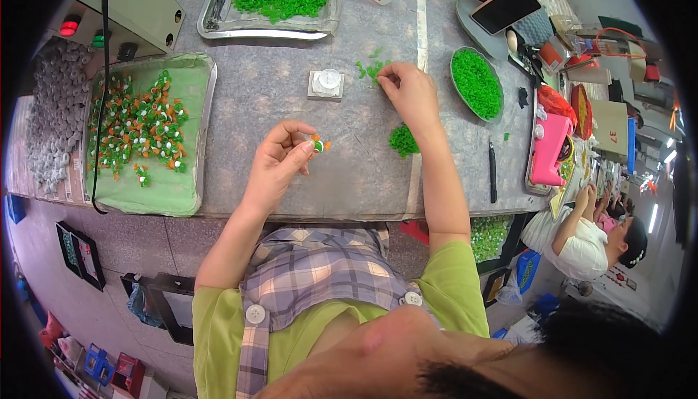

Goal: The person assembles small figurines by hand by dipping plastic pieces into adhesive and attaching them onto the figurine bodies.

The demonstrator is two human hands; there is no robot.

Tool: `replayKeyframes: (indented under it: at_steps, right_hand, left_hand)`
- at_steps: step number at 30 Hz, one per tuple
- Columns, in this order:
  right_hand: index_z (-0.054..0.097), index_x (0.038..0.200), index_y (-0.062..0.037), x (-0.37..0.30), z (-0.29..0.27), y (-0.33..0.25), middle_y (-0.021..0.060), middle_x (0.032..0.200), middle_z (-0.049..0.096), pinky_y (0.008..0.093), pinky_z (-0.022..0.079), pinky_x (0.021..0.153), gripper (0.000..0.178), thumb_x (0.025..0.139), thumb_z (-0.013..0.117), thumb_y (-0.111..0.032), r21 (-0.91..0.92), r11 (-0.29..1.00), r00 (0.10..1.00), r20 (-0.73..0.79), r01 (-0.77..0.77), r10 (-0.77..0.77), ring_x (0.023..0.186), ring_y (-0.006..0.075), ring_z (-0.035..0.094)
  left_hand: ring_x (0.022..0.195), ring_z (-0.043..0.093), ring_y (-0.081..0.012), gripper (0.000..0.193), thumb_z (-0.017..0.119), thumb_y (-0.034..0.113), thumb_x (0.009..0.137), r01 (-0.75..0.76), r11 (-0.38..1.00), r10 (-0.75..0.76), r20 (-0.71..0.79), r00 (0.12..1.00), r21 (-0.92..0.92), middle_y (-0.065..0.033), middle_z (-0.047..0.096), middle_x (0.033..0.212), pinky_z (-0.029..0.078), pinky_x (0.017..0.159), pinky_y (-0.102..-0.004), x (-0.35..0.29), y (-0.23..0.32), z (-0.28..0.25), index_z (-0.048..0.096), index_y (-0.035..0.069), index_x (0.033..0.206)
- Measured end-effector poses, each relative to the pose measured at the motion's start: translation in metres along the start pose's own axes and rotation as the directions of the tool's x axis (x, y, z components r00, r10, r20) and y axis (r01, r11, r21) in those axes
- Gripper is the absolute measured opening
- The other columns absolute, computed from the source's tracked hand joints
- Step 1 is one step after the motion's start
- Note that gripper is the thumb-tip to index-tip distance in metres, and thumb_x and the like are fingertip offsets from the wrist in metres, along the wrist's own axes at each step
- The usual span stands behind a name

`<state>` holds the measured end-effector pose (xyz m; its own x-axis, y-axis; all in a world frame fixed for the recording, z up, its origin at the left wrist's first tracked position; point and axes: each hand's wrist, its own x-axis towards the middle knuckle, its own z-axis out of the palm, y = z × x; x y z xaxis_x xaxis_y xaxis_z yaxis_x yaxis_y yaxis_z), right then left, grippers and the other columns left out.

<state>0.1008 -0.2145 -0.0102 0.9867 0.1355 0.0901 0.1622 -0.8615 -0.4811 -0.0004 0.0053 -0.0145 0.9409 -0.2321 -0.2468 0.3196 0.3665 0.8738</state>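
Observation:
My left hand (280,159) pinches a small figurine (318,144) between thumb and fingertips, just above the table's near part. The figurine is green and white with orange parts; my fingers hide some of it. Farther out and to the right, my right hand (412,92) closes its thumb and forefinger on a small green piece at the edge of some scattered green pieces (369,69). A denser heap of green pieces (402,142) lies below my right wrist. Between the hands, farther back, a round white dish (329,79) sits on a square white block (324,94).
At left, a green-lined tray (185,192) holds many similar figurines. Another metal tray (262,35) of green pieces stands at the back. On the right are a bowl (491,118) of green pieces, a black pen-like tool (493,174), a phone (507,6) and a seated person (585,246).

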Motion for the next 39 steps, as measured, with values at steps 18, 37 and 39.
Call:
replayKeyframes:
  at_steps: [18,37,39]
  right_hand:
    - [0.056,0.08,0.0002,-0.055,-0.014,-0.059,0.0001,0.076,0.054,0.0201,0.04,0.063,0.01,0.073,0.061,-0.005,0.754,0.646,0.968,0.232,-0.118,-0.094,0.07,0.0066,0.051]
    - [0.054,0.073,-0.0013,-0.08,-0.002,-0.074,0.0,0.07,0.05,0.0193,0.036,0.055,0.01,0.071,0.063,-0.004,0.611,0.792,0.993,0.085,0.015,-0.085,0.062,0.0066,0.043]
    - [0.054,0.073,-0.0012,-0.08,-0.003,-0.072,0.0002,0.07,0.05,0.0192,0.036,0.056,0.01,0.071,0.063,-0.004,0.628,0.778,0.99,0.106,0.005,-0.091,0.062,0.0069,0.044]
  left_hand:
    - [0.062,0.048,-0.0072,0.011,0.064,0.007,0.073,-0.166,0.861,0.19,0.0,0.982,0.48,-0.0011,0.05,0.073,0.04,0.055,-0.02,-0.002,0.008,0.011,0.061,0.004,0.083]
    - [0.054,0.048,-0.0132,0.011,0.064,0.006,0.07,-0.371,0.604,0.443,0.09,0.892,0.705,-0.0034,0.048,0.066,0.039,0.048,-0.0247,-0.005,0.011,0.012,0.063,0.008,0.082]
    - [0.055,0.048,-0.013,0.01,0.064,0.006,0.071,-0.404,0.479,0.464,0.166,0.87,0.779,-0.0032,0.048,0.066,0.039,0.049,-0.0246,-0.005,0.011,0.01,0.063,0.008,0.081]
